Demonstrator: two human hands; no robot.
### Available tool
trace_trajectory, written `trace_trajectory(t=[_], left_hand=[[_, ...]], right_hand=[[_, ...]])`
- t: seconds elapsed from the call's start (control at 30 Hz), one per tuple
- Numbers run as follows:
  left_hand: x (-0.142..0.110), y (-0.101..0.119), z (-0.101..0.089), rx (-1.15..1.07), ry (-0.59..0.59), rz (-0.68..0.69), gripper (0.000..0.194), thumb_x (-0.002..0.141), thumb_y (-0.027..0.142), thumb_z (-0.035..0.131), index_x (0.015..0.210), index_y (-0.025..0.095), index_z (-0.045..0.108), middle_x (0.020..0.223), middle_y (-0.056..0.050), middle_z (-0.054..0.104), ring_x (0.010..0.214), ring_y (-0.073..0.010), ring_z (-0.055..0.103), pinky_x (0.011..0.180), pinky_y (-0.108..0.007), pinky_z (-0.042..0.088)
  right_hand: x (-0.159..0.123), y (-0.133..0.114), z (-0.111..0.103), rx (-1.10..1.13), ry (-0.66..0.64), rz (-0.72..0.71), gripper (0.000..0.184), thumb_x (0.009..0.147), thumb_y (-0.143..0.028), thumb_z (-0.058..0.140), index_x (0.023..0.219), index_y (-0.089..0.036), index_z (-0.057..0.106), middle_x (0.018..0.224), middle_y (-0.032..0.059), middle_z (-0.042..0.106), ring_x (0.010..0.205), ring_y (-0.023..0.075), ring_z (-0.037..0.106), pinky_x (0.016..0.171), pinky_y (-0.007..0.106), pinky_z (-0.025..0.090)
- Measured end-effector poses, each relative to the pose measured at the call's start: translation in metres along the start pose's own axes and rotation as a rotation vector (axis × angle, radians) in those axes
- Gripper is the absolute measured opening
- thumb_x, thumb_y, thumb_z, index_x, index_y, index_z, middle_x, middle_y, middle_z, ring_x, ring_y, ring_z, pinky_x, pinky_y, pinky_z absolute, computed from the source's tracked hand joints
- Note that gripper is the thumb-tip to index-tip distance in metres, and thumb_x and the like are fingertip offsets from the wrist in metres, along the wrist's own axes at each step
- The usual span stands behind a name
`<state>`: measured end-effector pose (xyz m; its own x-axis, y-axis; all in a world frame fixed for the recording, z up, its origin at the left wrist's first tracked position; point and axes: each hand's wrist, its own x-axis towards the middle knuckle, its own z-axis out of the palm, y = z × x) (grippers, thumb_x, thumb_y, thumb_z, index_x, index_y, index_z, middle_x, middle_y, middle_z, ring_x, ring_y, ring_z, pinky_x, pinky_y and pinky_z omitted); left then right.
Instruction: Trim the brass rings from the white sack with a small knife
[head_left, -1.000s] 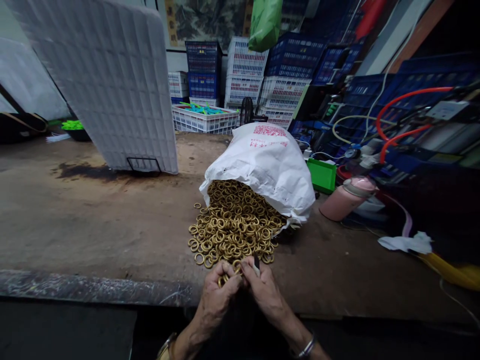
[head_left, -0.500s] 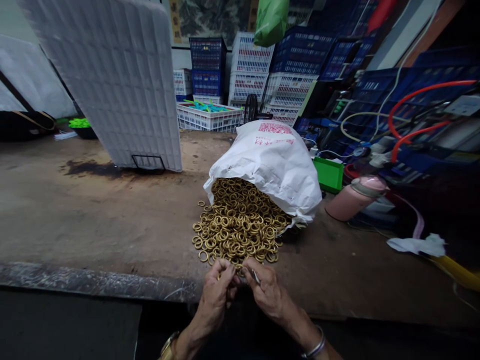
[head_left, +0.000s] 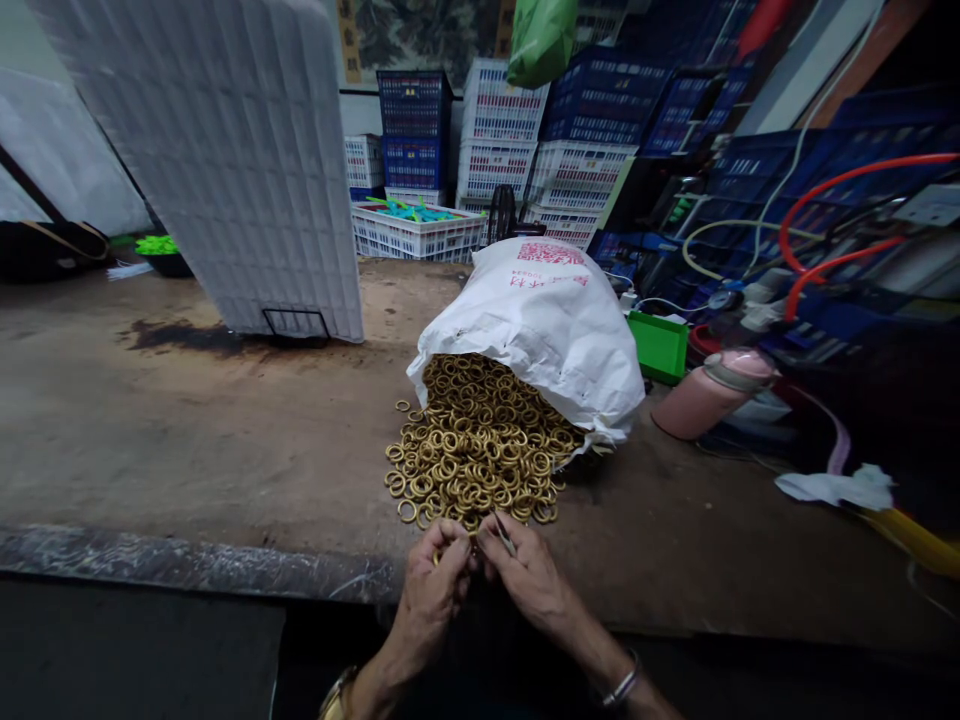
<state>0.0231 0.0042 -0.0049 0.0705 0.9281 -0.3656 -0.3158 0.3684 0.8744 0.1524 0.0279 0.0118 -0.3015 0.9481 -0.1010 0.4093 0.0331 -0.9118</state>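
Brass-coloured rings (head_left: pixel 480 465) spill in a heap out of the mouth of a white woven sack (head_left: pixel 536 330) lying on the table. Just in front of the heap, at the table's near edge, my left hand (head_left: pixel 435 580) is closed, with one ring (head_left: pixel 436 556) showing between thumb and curled finger. Close beside it, my right hand (head_left: pixel 529 575) is also closed, around a slim pointed metal tool (head_left: pixel 504 535), its kind not clear. The fingertips of both hands nearly meet, and what lies between them is partly hidden.
Left of the sack a tall white padded panel (head_left: pixel 247 200) stands on the brown table (head_left: pixel 187 430). To the right are a green tray (head_left: pixel 658 347), a pink bottle (head_left: pixel 712 395) and a crumpled tissue (head_left: pixel 836 487). Stacked crates (head_left: pixel 502 130) fill the back.
The fingertips have shifted slightly, and the ring seen between both hands no longer shows there. One now shows in my left hand's grip. The metal tool points further upward. Heap and sack stay put.
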Motion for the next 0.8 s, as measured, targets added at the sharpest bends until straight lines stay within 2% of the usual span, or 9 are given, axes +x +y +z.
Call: trace_trajectory(t=[0.07, 0.17, 0.27, 0.37, 0.47, 0.6, 0.8], left_hand=[[0.000, 0.000, 0.001, 0.035, 0.007, 0.039, 0.025, 0.073, 0.039, 0.056, 0.067, 0.018, 0.045, 0.052, 0.006, 0.048, 0.038, -0.0032, 0.031, 0.037, -0.016, 0.022], [-0.001, 0.001, 0.002, 0.026, -0.042, 0.086, 0.022, 0.073, 0.035, 0.057, 0.065, 0.017, 0.047, 0.052, 0.005, 0.048, 0.040, -0.0034, 0.032, 0.039, -0.016, 0.024], [-0.003, 0.002, 0.001, 0.004, -0.083, 0.072, 0.023, 0.072, 0.036, 0.058, 0.065, 0.016, 0.049, 0.058, 0.004, 0.052, 0.042, -0.0036, 0.034, 0.040, -0.017, 0.024], [-0.004, 0.003, 0.001, -0.006, -0.122, -0.009, 0.024, 0.072, 0.039, 0.058, 0.068, 0.017, 0.049, 0.057, 0.005, 0.050, 0.039, -0.0028, 0.031, 0.037, -0.016, 0.021], [-0.005, 0.003, 0.000, -0.002, -0.113, -0.099, 0.026, 0.072, 0.041, 0.057, 0.069, 0.018, 0.047, 0.052, 0.007, 0.046, 0.035, -0.0025, 0.028, 0.033, -0.016, 0.018], [-0.005, 0.001, -0.001, -0.005, -0.121, -0.093, 0.028, 0.073, 0.044, 0.055, 0.070, 0.019, 0.044, 0.055, 0.007, 0.048, 0.034, -0.0024, 0.030, 0.032, -0.015, 0.019], [-0.005, 0.001, -0.002, 0.016, -0.154, -0.090, 0.028, 0.073, 0.044, 0.055, 0.068, 0.018, 0.045, 0.051, 0.008, 0.043, 0.035, -0.0026, 0.029, 0.033, -0.015, 0.019]], right_hand=[[0.001, 0.002, 0.003, 0.092, 0.013, 0.053, 0.030, 0.083, -0.042, 0.041, 0.065, -0.018, 0.046, 0.054, -0.0043, 0.048, 0.054, 0.0094, 0.044, 0.055, 0.021, 0.035], [0.001, 0.006, 0.007, 0.208, 0.005, 0.135, 0.035, 0.083, -0.045, 0.039, 0.062, -0.019, 0.045, 0.048, -0.0067, 0.041, 0.044, 0.0073, 0.035, 0.046, 0.020, 0.030], [0.002, 0.010, 0.008, 0.249, 0.025, 0.170, 0.034, 0.082, -0.045, 0.039, 0.061, -0.019, 0.044, 0.045, -0.0080, 0.037, 0.041, 0.0068, 0.031, 0.043, 0.020, 0.027], [0.004, 0.011, 0.007, 0.208, 0.064, 0.151, 0.029, 0.080, -0.042, 0.044, 0.062, -0.019, 0.044, 0.050, -0.0070, 0.041, 0.045, 0.0074, 0.035, 0.046, 0.020, 0.031], [0.004, 0.006, 0.006, 0.133, 0.109, 0.107, 0.024, 0.077, -0.039, 0.046, 0.063, -0.019, 0.046, 0.055, -0.0054, 0.045, 0.053, 0.0089, 0.040, 0.052, 0.021, 0.034], [0.003, -0.001, 0.005, 0.038, 0.137, 0.080, 0.022, 0.076, -0.037, 0.046, 0.064, -0.018, 0.049, 0.058, -0.0040, 0.048, 0.057, 0.0105, 0.043, 0.056, 0.022, 0.035], [0.001, 0.001, 0.005, 0.051, 0.118, 0.032, 0.022, 0.078, -0.037, 0.044, 0.066, -0.018, 0.048, 0.060, -0.0038, 0.047, 0.059, 0.0106, 0.043, 0.056, 0.021, 0.036]])
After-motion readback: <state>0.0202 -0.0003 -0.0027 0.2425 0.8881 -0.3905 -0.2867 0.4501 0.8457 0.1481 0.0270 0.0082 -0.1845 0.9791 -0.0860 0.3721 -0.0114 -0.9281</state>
